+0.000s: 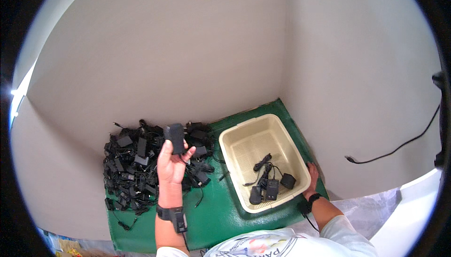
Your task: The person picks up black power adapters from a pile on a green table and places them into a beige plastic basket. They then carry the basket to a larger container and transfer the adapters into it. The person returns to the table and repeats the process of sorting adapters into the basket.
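My left hand (172,167) is raised over the left part of the table, its thumb and fingers closed on a black power adapter (174,137). Just behind and below it lies a big heap of black power adapters (136,163) with tangled cables. At the right stands a cream plastic basket (231,175) with a slotted bottom. A few black adapters (271,189) and their cords rest in its near end. Beside the basket's right wall is my right hand (312,178), fingers stretched forward, touching or close to the rim; its underside is hidden.
The green tabletop (206,219) fits into a corner between pale walls (197,50). A loose black cable (392,154) hangs in from the right edge. Black bands sit on both my wrists, with cords running from them. Single plugs trail from the heap's near edge.
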A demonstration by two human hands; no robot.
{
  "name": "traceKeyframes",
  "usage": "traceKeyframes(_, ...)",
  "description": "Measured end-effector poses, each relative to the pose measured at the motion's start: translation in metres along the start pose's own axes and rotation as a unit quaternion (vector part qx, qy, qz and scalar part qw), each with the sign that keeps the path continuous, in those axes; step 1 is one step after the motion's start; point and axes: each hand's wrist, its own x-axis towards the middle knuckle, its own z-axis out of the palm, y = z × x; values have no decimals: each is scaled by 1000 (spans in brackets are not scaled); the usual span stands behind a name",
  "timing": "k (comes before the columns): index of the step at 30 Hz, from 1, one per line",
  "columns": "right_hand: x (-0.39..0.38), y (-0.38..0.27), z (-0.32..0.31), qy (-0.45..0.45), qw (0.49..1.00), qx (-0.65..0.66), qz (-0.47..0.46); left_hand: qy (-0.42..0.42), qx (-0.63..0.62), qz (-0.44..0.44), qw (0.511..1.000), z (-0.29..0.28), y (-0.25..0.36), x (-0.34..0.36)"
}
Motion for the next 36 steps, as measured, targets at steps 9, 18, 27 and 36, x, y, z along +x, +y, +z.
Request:
traceKeyframes(9, 1, 11, 9, 18, 994, -91, -61, -47, -42, -53, 997, 74, -45, -13)
traceKeyframes(18, -1, 14, 7, -3, 997, -60, -46, -62, 425, -15, 903, 29, -197, -23)
traceKeyframes(27, 1, 13, 9, -17, 998, -59, -33, -305, 779, 149, 528, 73, -137, -41)
traceKeyframes(36, -4, -1, -3, 1, 1000, 16, -1, -591, 727, 172, 305, 234, 6, -133)
